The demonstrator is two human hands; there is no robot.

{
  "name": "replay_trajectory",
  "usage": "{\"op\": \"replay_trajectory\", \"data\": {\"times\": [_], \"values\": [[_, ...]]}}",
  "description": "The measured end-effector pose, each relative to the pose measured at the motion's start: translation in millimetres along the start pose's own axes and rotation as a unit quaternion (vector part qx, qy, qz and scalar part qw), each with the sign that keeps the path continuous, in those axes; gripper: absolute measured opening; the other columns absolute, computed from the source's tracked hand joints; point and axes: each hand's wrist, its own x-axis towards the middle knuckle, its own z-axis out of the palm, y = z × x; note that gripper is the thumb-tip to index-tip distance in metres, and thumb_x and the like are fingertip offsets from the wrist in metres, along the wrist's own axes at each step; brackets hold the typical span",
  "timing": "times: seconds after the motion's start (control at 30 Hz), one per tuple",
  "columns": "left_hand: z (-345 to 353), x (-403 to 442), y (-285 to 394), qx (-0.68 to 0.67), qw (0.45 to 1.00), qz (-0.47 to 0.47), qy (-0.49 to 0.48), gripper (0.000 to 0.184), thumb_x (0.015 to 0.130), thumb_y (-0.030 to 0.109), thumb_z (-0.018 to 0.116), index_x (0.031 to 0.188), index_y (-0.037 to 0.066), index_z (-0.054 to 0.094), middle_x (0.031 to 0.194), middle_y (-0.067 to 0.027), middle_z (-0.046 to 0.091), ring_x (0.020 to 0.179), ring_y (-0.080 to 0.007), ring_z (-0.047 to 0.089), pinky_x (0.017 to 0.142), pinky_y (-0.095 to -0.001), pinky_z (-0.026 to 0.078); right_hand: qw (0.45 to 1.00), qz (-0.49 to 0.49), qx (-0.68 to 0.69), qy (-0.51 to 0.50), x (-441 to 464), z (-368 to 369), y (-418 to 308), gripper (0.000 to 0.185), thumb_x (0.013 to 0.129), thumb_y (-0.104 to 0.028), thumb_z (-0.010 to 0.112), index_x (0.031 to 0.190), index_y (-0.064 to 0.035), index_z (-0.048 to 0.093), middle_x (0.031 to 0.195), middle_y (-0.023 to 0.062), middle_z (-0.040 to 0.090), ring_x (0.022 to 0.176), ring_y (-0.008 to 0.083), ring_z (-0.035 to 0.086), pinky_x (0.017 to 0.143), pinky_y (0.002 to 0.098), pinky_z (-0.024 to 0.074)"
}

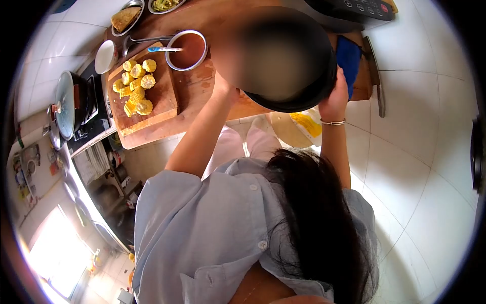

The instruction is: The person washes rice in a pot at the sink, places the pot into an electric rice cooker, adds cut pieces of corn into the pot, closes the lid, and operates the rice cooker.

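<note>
Your head camera is giving the single view, looking forward and steeply down from above you. It is sitting close over your pale blue shirt (pixel 212 228) and long dark hair (pixel 314 223), which are filling the lower middle. Farther off, it is facing the black pot (pixel 311 55) and the wooden table (pixel 192 96) along the top. Its wide fisheye lens is curving straight lines, darkening the corners and taking in a stovetop (pixel 103 119) at left, a bright window (pixel 59 251) at lower left and white tiles (pixel 405 152) at right.

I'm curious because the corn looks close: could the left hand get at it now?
Probably not: the left hand seems occupied with the dark vessel, though the way to the corn looks free.
</note>
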Motion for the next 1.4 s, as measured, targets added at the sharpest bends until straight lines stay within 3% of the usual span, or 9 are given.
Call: {"op": "replay_trajectory", "data": {"times": [0.13,0.27,0.4,0.57,0.6,0.67,0.97,1.07,1.4], "values": [[5.7,-18.4,14.0,-0.015,1.0,-0.015,0.021,0.063,0.091,0.037,0.056,0.14,0.006,0.031,0.134,-0.0129,0.046,0.12,-0.0246,0.047,0.094,-0.0403,0.045,0.997,0.037,0.041,0.052,-3.9,24.5,2.6,0.042,0.096,-0.031,0.043,0.127,-0.0037,0.047,0.123,0.0074,0.057,0.11,0.0206,0.055,0.095,0.0315,0.044],[11.0,-23.7,12.7,0.013,0.998,0.033,0.059,0.061,0.091,0.038,0.056,0.139,0.007,0.033,0.133,-0.0129,0.046,0.118,-0.026,0.049,0.093,-0.0404,0.047,0.996,0.048,0.05,0.055,-0.6,23.7,-3.4,0.045,0.094,-0.028,0.048,0.129,-0.0001,0.046,0.123,0.0101,0.055,0.109,0.0208,0.054,0.095,0.0314,0.042],[5.4,-26.0,23.9,-0.024,0.999,-0.004,0.031,0.053,0.093,0.037,0.052,0.135,0.008,0.038,0.124,-0.0112,0.052,0.112,-0.0245,0.053,0.087,-0.0368,0.05,0.998,0.023,0.038,0.044,3.0,30.5,-0.6,0.042,0.095,-0.029,0.045,0.123,0.0015,0.05,0.12,0.0099,0.056,0.108,0.0208,0.054,0.095,0.0305,0.0419],[6.4,-24.3,17.4,0.005,0.998,0.012,0.059,0.048,0.095,0.031,0.05,0.134,0.006,0.04,0.122,-0.0111,0.054,0.109,-0.0228,0.054,0.086,-0.0354,0.051,0.99,0.088,0.109,0.016,-10.8,49.1,-16.0,0.039,0.097,-0.03,0.04,0.12,-0.0013,0.054,0.117,0.0072,0.059,0.107,0.0187,0.055,0.095,0.0299,0.0416],[5.9,-25.1,19.8,-0.003,0.998,0.017,0.058,0.046,0.095,0.032,0.051,0.132,0.006,0.042,0.118,-0.0104,0.056,0.104,-0.0209,0.056,0.082,-0.0333,0.052,0.985,0.106,0.134,0.02,-15.1,57.8,-20.0,0.038,0.098,-0.03,0.038,0.119,-0.0029,0.054,0.116,0.0057,0.061,0.105,0.0181,0.057,0.094,0.03,0.0428],[1.5,-26.4,25.3,-0.017,0.997,0.031,0.062,0.044,0.094,0.033,0.052,0.129,0.006,0.045,0.109,-0.009,0.059,0.092,-0.0171,0.06,0.073,-0.0289,0.053,0.997,0.047,0.063,-0.005,1.4,33.0,3.4,0.038,0.098,-0.03,0.037,0.119,-0.0023,0.055,0.115,0.0062,0.062,0.104,0.0182,0.057,0.093,0.0302,0.0434],[-0.7,-20.6,19.8,0.007,0.997,0.042,0.058,0.047,0.094,0.035,0.051,0.13,0.005,0.044,0.112,-0.0095,0.058,0.098,-0.0181,0.058,0.077,-0.0319,0.053,0.998,0.045,0.054,-0.003,-2.5,40.6,0.6,0.039,0.099,-0.032,0.034,0.115,-0.0039,0.056,0.112,0.0069,0.063,0.102,0.0181,0.057,0.091,0.0302,0.0454],[3.9,-24.4,26.2,0.008,0.998,0.001,0.068,0.049,0.095,0.035,0.05,0.133,0.006,0.042,0.128,-0.012,0.051,0.114,-0.0243,0.05,0.095,-0.0351,0.044,0.996,0.065,0.058,0.011,-7.5,47.4,-7.5,0.039,0.099,-0.033,0.034,0.114,-0.0047,0.056,0.11,0.0062,0.063,0.101,0.0176,0.058,0.09,0.0302,0.0454],[-1.2,-16.3,16.3,0.027,0.998,0.018,0.048,0.052,0.094,0.037,0.05,0.135,0.006,0.038,0.133,-0.0125,0.046,0.118,-0.0253,0.048,0.098,-0.0361,0.042,0.992,0.049,0.118,0.003,-2.5,43.7,1.2,0.035,0.099,-0.03,0.035,0.113,-0.005,0.056,0.108,0.0047,0.063,0.099,0.0171,0.058,0.089,0.0294,0.0456]]}}
